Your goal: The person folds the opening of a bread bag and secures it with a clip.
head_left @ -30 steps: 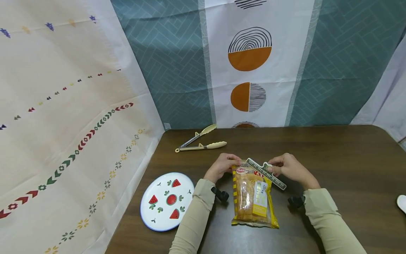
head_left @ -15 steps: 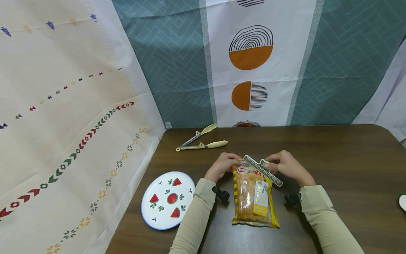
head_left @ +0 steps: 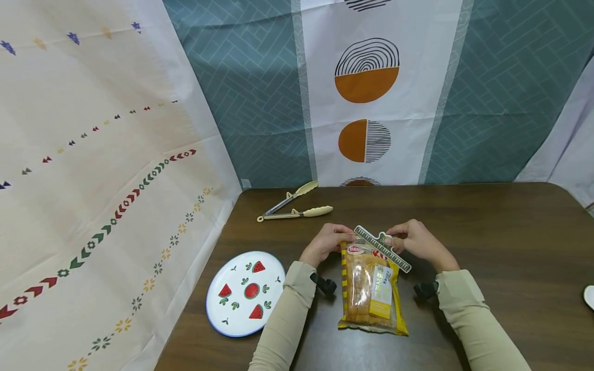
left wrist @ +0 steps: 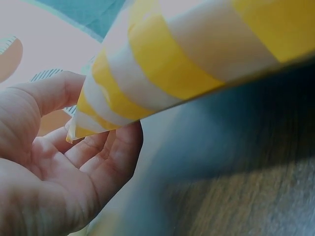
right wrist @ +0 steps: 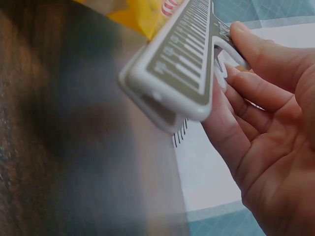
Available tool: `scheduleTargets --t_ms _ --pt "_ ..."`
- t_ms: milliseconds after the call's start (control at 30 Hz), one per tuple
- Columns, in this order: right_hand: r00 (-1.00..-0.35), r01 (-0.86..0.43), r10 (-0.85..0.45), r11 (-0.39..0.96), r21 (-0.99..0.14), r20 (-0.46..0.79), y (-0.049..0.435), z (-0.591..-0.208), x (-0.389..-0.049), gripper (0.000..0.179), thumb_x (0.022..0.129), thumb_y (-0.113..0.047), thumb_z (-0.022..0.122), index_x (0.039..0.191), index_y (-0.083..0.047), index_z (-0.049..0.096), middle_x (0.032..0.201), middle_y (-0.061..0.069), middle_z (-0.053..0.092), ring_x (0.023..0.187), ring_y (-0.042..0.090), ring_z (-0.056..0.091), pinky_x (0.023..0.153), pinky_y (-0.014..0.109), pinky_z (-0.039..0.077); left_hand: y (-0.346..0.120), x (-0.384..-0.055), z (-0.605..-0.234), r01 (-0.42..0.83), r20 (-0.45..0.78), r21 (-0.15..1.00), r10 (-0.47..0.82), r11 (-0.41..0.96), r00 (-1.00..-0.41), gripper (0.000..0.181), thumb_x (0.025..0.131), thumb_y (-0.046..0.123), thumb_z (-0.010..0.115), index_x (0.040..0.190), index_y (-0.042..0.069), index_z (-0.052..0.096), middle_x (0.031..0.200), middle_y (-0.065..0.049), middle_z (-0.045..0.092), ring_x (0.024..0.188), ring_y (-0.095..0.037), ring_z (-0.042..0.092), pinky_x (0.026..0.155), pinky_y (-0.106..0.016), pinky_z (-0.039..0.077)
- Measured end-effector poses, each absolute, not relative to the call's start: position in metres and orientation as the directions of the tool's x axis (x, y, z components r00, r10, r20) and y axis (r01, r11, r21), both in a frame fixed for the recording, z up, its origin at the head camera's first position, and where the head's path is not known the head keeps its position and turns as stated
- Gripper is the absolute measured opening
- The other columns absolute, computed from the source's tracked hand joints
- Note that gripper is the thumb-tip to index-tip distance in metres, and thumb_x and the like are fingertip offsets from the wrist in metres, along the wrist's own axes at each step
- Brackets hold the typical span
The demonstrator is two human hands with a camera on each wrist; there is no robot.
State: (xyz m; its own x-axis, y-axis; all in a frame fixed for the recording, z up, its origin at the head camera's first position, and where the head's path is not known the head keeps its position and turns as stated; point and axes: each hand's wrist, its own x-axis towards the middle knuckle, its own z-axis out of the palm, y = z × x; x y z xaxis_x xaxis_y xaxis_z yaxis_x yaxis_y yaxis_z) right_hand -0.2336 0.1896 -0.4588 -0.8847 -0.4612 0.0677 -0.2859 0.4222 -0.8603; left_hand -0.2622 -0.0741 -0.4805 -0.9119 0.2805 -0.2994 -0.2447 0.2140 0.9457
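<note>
A clear and yellow bag of bread [head_left: 363, 288] stands or lies at the table's middle, its top edge away from me. My left hand [head_left: 326, 243] pinches the bag's top left corner; in the left wrist view the striped yellow side [left wrist: 172, 59] runs up between thumb and fingers. A long bag clip [head_left: 381, 249], dark green with a white rim, slants across the top right corner. My right hand [head_left: 419, 241] pinches the clip's handle between thumb and fingers. At the near end of the clip [right wrist: 179, 64], the right wrist view shows a gap between its two halves.
Left of the bag is a white plate [head_left: 238, 273] with watermelon pictures and a blue rim. Cream-handled tongs [head_left: 278, 213] lie spread near the table's back edge. A white object [head_left: 589, 294] shows partly at the far right. Cloth hangs behind the table [head_left: 487, 221].
My right hand has brought the clip a little left and up, farther over the bag's top right corner. The left hand has kept its pinch on the other corner.
</note>
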Motion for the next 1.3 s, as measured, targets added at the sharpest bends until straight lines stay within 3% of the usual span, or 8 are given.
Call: scheduleTargets --t_ms 533,767,1300 --pt "-0.886 -0.246 -0.461 0.373 -0.894 0.052 0.187 -0.464 -0.236 0.029 0.097 -0.004 0.067 0.115 0.019 0.063 0.087 0.014 0.070 0.070 0.024 0.069 0.066 0.042 0.059 -0.080 -0.261 -0.476 -0.204 -0.271 0.946 0.271 0.252 -0.924 0.016 0.091 0.013 0.076 0.102 0.001 0.076 0.095 -0.006 0.070 0.076 -0.017 0.064 0.063 -0.029 0.055" --pt "-0.906 -0.195 -0.422 0.337 -0.921 0.038 0.185 -0.470 -0.235 0.019 0.096 -0.002 0.067 0.107 0.012 0.061 0.086 0.014 0.067 0.074 0.027 0.069 0.067 0.040 0.060 -0.083 -0.263 -0.482 -0.179 -0.253 0.946 0.269 0.271 -0.929 0.017 0.091 0.014 0.077 0.101 0.001 0.076 0.096 -0.007 0.071 0.078 -0.018 0.066 0.068 -0.033 0.057" --pt "-0.888 -0.247 -0.455 0.356 -0.901 0.064 0.186 -0.479 -0.237 0.008 0.095 0.002 0.067 0.098 0.010 0.067 0.090 0.014 0.068 0.076 0.025 0.067 0.069 0.039 0.059 -0.089 -0.264 -0.489 -0.138 -0.222 0.941 0.257 0.309 -0.941 0.010 0.093 0.007 0.074 0.099 -0.001 0.076 0.096 -0.006 0.071 0.079 -0.017 0.067 0.070 -0.034 0.059"
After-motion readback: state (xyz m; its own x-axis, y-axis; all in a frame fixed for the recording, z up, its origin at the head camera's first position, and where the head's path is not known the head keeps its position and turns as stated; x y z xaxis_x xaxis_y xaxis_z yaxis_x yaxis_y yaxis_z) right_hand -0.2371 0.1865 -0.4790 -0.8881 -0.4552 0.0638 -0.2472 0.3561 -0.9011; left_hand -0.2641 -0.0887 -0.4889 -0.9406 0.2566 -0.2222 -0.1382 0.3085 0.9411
